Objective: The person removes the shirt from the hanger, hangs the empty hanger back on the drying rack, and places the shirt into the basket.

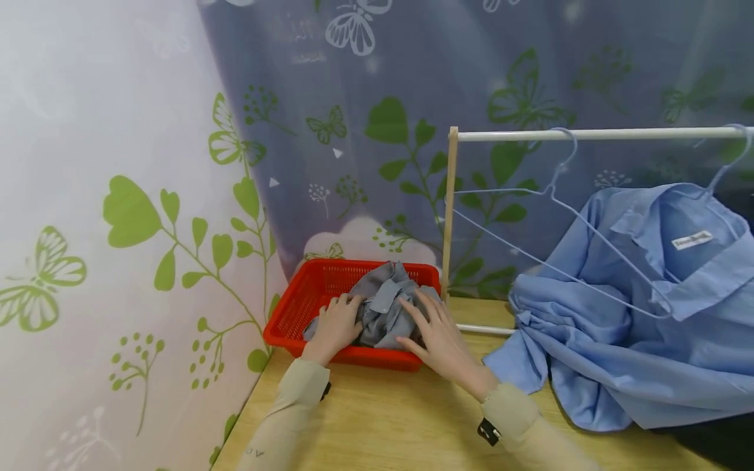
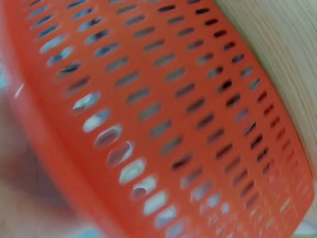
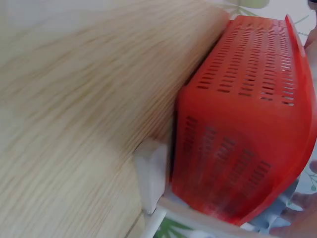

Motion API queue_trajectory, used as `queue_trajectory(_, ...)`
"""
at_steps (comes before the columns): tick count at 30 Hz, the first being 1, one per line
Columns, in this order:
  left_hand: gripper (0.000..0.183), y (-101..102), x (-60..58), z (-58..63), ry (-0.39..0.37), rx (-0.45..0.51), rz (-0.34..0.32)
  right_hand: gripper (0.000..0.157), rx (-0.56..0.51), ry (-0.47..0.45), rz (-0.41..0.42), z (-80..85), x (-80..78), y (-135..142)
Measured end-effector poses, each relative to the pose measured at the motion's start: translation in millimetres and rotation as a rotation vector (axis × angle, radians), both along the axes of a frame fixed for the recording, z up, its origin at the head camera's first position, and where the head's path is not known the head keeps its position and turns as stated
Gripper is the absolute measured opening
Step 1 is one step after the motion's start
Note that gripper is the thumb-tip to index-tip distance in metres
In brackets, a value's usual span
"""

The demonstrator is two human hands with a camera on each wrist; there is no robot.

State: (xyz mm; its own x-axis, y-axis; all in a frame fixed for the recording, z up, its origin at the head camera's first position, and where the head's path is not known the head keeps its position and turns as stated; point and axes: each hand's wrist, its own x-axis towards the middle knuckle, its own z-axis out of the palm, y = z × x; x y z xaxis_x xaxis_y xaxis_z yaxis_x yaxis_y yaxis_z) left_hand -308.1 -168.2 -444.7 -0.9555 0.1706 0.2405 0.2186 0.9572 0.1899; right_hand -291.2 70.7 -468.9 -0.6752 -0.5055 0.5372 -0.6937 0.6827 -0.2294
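Note:
A crumpled grey garment (image 1: 381,320) lies in a red plastic basket (image 1: 377,356), bunched toward its right half. My left hand (image 1: 336,325) reaches over the basket's near rim, and its fingers rest at the garment's left side. Fingers spread, my right hand (image 1: 440,340) is over the garment's right side at the near right corner. In the left wrist view the slotted basket wall (image 2: 163,104) fills most of the picture, the hand a blur at the left edge. Fingertips (image 3: 302,201) of the right hand show beside grey cloth in the right wrist view.
Right of the basket stands a rack with a wooden post (image 1: 450,216) and white rail (image 1: 506,136). A bare blue hanger (image 1: 554,190) and a blue shirt (image 1: 624,327) on another hanger hang there. The basket sits on a wooden table (image 1: 383,418) against patterned curtains (image 1: 283,144).

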Motion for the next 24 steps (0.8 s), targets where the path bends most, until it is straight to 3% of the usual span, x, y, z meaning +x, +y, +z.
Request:
queue_trajectory(5, 0.046, -11, 25.1, 6.9, 0.011, 0.118, 0.114, 0.067, 0.050, -0.048, 0.021, -5.5, 5.1, 9)
queue_trajectory(9, 0.055, -10, 35.9, 2.0, -0.081, 0.144, 0.085, 0.069, 0.131, -0.076, 0.036, -4.7, 5.1, 11)
queue_trajectory(13, 0.057, -4, 33.8, -5.8, -0.154, 0.116, -0.011, 0.069, 0.229, -0.082, 0.038, -0.9, 4.4, 5)
queue_trajectory(19, 0.053, 0, 22.4, -11.9, -0.241, 0.111, -0.084, 0.063, 0.334, -0.079, 0.031, 0.6, 2.9, -1)
queue_trajectory(22, 0.048, 0, 20.5, -13.2, -0.229, 0.110, -0.088, 0.062, 0.317, -0.071, 0.043, -1.8, 2.3, -1)
queue_trajectory(24, 0.046, 0, 21.2, -13.3, -0.162, 0.109, -0.087, 0.062, 0.276, -0.081, 0.046, -1.9, 3.5, 1)
